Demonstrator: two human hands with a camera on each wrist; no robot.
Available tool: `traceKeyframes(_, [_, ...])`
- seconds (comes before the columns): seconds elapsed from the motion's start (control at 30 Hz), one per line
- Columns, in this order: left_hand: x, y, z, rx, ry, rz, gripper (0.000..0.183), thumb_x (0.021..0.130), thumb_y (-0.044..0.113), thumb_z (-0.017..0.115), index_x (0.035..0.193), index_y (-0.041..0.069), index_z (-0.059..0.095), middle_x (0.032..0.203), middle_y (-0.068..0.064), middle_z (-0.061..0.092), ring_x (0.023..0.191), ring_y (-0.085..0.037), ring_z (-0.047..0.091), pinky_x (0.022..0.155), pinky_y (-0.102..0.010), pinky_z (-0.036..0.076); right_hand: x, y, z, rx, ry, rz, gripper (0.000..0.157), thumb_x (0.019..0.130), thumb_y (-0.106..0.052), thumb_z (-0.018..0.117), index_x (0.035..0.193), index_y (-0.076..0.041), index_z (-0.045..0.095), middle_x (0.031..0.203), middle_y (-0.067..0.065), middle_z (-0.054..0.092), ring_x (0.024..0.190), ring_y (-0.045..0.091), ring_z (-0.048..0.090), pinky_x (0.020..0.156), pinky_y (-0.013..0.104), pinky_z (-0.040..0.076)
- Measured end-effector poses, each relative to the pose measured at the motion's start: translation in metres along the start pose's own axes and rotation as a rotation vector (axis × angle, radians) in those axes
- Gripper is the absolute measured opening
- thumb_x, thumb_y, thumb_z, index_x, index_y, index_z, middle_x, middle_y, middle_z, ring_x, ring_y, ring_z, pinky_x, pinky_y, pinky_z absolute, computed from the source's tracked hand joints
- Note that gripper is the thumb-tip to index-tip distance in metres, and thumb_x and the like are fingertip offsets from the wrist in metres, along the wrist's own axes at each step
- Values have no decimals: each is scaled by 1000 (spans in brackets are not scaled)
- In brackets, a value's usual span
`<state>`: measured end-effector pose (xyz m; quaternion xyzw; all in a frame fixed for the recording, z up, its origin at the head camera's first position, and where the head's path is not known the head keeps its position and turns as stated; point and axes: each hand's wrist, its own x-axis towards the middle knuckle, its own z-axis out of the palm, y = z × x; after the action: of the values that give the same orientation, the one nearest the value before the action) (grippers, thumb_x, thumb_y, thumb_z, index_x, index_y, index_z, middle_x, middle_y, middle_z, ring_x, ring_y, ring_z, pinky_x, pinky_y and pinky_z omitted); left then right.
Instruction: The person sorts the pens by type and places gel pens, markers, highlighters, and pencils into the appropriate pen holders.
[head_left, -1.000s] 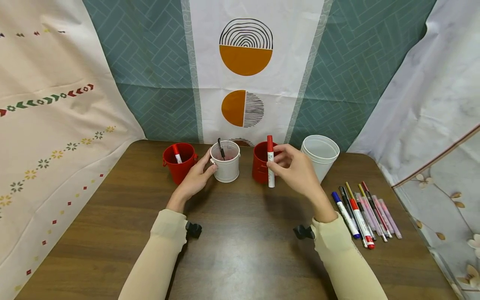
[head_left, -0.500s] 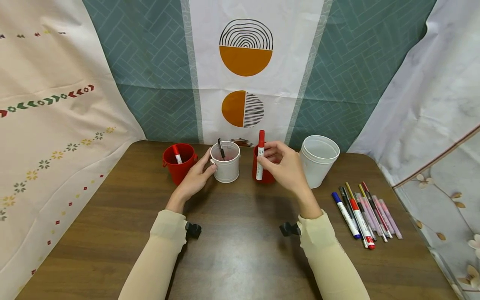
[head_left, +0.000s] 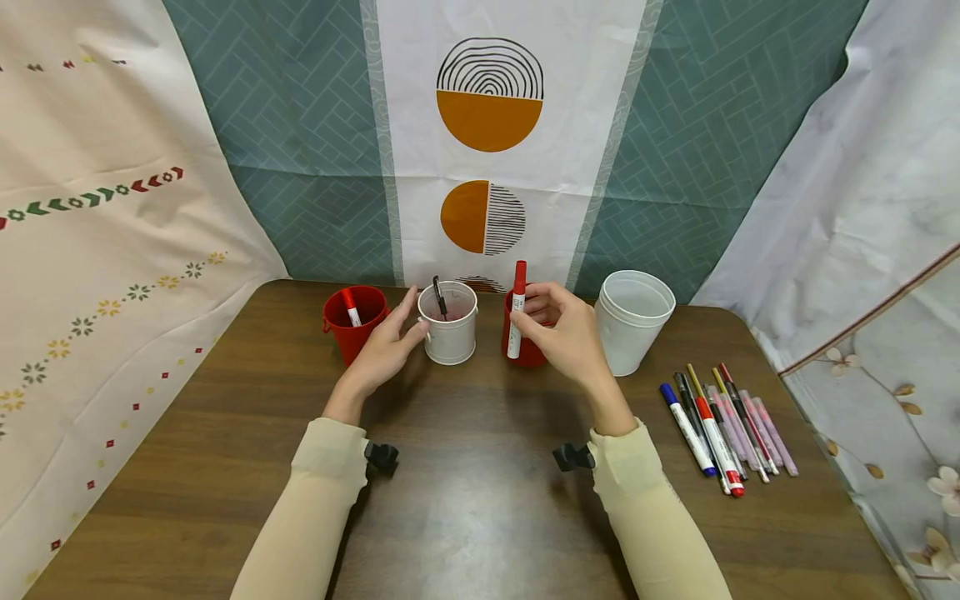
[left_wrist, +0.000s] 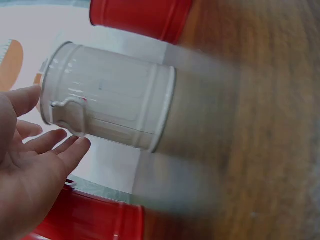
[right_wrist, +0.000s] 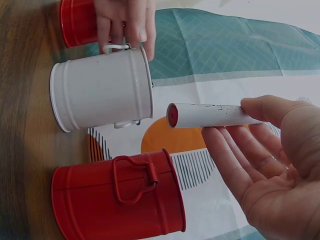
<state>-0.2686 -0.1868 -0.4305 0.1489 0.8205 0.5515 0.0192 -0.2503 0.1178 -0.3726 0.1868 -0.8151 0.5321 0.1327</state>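
Note:
Between thumb and fingers, my right hand (head_left: 562, 333) pinches a red-capped white marker (head_left: 517, 329), held upright before the middle red bucket (head_left: 536, 357). In the right wrist view the butt end of the marker (right_wrist: 205, 115) points toward the buckets. My left hand (head_left: 381, 354) lies beside the small white bucket (head_left: 452, 340), fingers loosely extended near its handle (left_wrist: 75, 112); contact is hard to tell. A black pen (head_left: 439, 296) leans inside that bucket. Another red-capped marker (head_left: 351, 308) leans in the left red bucket (head_left: 348, 340).
A taller white bucket (head_left: 630, 333) stands right of my right hand. Several markers and pens lie on the table's right side, among them a blue-capped marker (head_left: 688, 431) and a red-capped one (head_left: 718, 446). Patterned cloth (head_left: 322, 208) hangs behind the wooden table (head_left: 465, 500).
My right hand has carried the marker left and slightly up, to the front of the middle red bucket. Most recently my left hand has eased slightly left from the white bucket, fingers straightening.

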Motion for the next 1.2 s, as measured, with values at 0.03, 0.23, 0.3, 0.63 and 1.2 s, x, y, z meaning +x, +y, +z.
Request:
traceKeyframes(0.03, [-1,3,-1,1,2,7,74,111,19,56,171,11,14,177,-13,17,164,-30,17,132,-53,15,0,0,0,1,0,2,32,94,-14,82,123,-6,71,103,11,77,85,25,74,75,26,62])
traceKeyframes(0.23, [0,5,-7,-12,35,92,72,111,17,57,171,14,18,175,-10,27,160,-27,29,129,-48,27,0,0,1,1,-2,1,31,94,-14,82,122,-6,71,103,11,77,85,25,74,75,26,62])
traceKeyframes(0.3, [-1,8,-11,-25,63,122,71,110,17,59,171,15,21,173,-10,31,158,-28,34,127,-47,31,0,0,1,3,-4,-1,31,94,-14,82,122,-6,71,102,12,77,84,25,74,75,26,63])
traceKeyframes(0.63, [-11,15,-42,-58,311,236,60,108,12,63,164,20,43,162,-5,49,141,-28,57,114,-25,47,2,2,2,-3,-6,-14,31,94,-13,82,122,-6,71,102,12,77,84,25,74,75,24,62])
traceKeyframes(1.2, [-31,-36,-94,-92,431,114,62,108,17,61,166,17,38,165,-13,45,151,-31,41,124,-29,36,2,3,1,-7,-7,-9,31,94,-14,81,122,-6,70,102,12,77,83,25,74,75,25,62])
